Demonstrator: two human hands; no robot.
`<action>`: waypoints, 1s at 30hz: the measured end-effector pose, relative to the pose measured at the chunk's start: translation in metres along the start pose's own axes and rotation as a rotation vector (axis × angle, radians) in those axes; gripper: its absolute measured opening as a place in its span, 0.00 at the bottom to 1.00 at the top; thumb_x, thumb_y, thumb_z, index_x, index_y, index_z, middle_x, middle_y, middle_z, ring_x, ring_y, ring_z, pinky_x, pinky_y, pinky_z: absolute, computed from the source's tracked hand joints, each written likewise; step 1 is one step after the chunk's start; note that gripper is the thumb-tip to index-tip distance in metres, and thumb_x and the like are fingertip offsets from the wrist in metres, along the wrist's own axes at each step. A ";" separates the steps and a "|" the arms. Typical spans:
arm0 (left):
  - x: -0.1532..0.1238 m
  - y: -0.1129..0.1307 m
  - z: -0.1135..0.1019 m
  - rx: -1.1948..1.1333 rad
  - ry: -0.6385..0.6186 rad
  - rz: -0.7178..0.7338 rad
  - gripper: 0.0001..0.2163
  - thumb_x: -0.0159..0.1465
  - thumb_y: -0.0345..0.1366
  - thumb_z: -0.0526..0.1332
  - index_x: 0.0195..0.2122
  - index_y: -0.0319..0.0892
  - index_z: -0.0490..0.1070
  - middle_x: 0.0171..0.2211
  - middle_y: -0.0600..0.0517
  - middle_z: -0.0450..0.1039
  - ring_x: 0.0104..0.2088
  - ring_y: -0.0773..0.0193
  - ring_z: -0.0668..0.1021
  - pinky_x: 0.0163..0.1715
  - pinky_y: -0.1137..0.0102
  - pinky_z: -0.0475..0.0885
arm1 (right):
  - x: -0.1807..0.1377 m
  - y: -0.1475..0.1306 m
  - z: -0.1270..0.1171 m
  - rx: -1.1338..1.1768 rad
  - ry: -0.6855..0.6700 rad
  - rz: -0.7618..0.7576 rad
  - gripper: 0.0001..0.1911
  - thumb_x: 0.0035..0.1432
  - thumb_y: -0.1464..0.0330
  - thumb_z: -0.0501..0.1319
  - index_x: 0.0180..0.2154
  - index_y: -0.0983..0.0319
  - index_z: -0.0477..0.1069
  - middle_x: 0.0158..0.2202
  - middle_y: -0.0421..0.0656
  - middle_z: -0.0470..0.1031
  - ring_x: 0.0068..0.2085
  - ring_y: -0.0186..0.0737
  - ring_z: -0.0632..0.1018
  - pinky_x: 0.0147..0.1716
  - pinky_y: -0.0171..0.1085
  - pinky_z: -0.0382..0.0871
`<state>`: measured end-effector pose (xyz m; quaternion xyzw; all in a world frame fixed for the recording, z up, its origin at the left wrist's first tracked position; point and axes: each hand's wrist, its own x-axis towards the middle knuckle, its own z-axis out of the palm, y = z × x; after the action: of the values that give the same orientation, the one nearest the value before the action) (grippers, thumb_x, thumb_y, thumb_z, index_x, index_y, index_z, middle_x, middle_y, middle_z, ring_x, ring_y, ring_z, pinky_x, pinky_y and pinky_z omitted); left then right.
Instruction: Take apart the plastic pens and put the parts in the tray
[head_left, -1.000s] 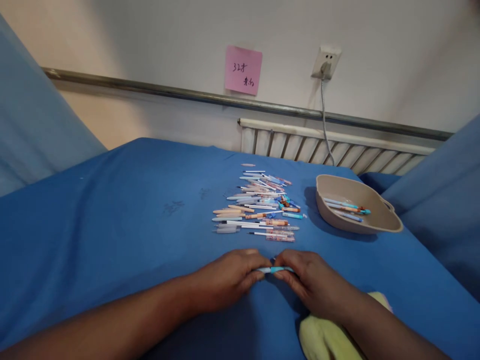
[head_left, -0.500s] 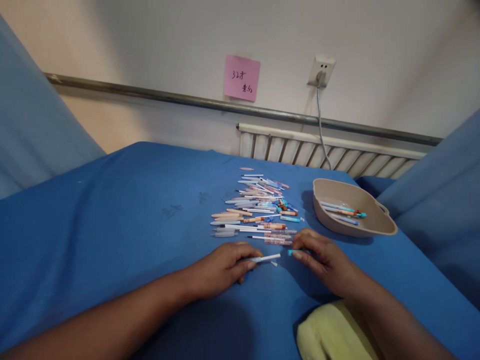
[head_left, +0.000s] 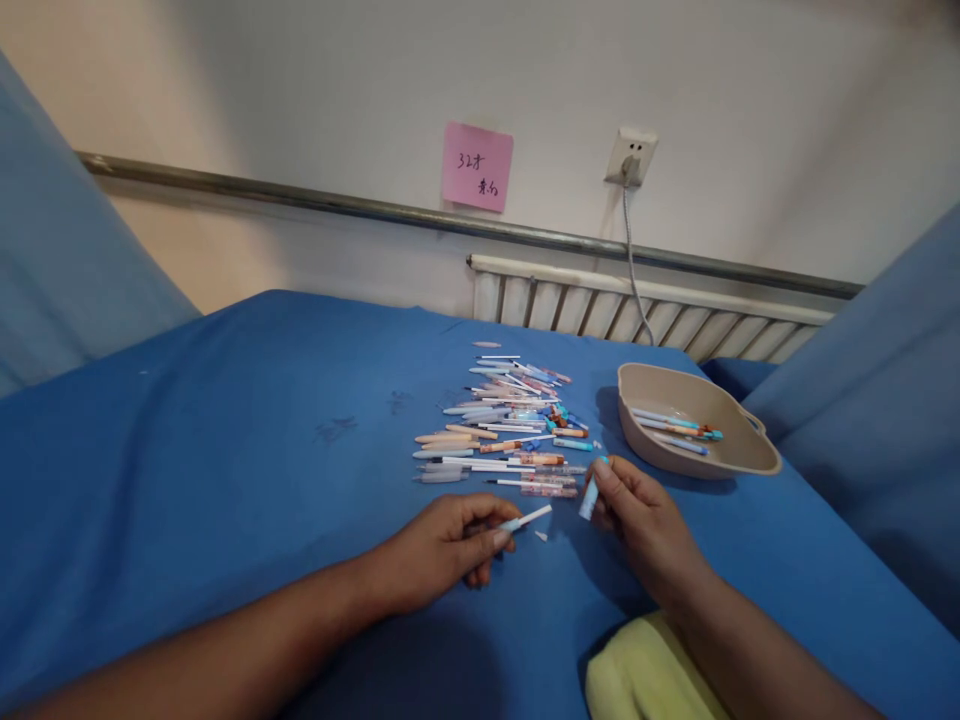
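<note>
My left hand (head_left: 450, 545) rests on the blue cloth, its fingers pinched on a thin white pen refill (head_left: 531, 517) that points right. My right hand (head_left: 637, 510) is raised a little and grips a light blue pen barrel (head_left: 589, 497), held almost upright. A tiny white piece (head_left: 541, 536) lies on the cloth between the two hands. Just beyond them lies a pile of pen parts (head_left: 506, 425) in white, orange and blue. At the right stands a beige tray (head_left: 739, 462) with a few assembled pens (head_left: 675, 424) in it.
The blue-covered table (head_left: 225, 440) reaches back to a wall with a radiator (head_left: 645, 310), a pink note (head_left: 477, 166) and a socket with a cable (head_left: 628, 160). A yellow cloth (head_left: 645, 675) lies under my right forearm. Blue fabric rises at both sides.
The pen that both hands held together has come apart: the refill stays in my left hand, the barrel went right and up with my right hand. A small piece dropped onto the cloth.
</note>
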<state>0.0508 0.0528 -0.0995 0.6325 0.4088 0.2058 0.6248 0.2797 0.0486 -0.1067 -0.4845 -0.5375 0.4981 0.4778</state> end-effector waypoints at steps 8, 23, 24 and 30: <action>0.000 -0.001 0.000 0.008 -0.010 -0.035 0.15 0.62 0.43 0.58 0.45 0.40 0.70 0.30 0.55 0.70 0.23 0.71 0.71 0.23 0.75 0.65 | -0.002 0.002 0.006 0.088 -0.068 0.012 0.17 0.58 0.54 0.60 0.30 0.62 0.66 0.22 0.37 0.71 0.23 0.31 0.71 0.26 0.32 0.64; 0.000 0.000 0.000 0.104 -0.053 0.040 0.13 0.63 0.40 0.58 0.44 0.40 0.73 0.33 0.53 0.74 0.25 0.71 0.70 0.26 0.75 0.67 | -0.012 0.004 0.017 0.075 -0.235 0.030 0.13 0.53 0.60 0.66 0.30 0.62 0.68 0.22 0.38 0.74 0.26 0.33 0.74 0.28 0.32 0.66; 0.000 0.000 0.000 0.109 -0.050 0.040 0.13 0.62 0.41 0.59 0.44 0.40 0.73 0.34 0.52 0.74 0.25 0.71 0.71 0.26 0.75 0.67 | -0.013 0.004 0.018 0.059 -0.241 0.029 0.12 0.54 0.61 0.66 0.30 0.62 0.68 0.23 0.38 0.75 0.27 0.33 0.74 0.29 0.32 0.66; -0.002 0.004 0.004 0.038 -0.006 -0.011 0.14 0.61 0.40 0.60 0.44 0.39 0.73 0.34 0.51 0.75 0.24 0.71 0.72 0.26 0.75 0.67 | -0.015 0.004 0.017 -0.024 -0.219 0.020 0.10 0.55 0.63 0.65 0.31 0.62 0.68 0.24 0.39 0.75 0.28 0.35 0.76 0.30 0.33 0.67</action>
<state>0.0534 0.0489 -0.0959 0.6428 0.4142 0.1927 0.6149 0.2640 0.0329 -0.1122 -0.4384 -0.5876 0.5464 0.4050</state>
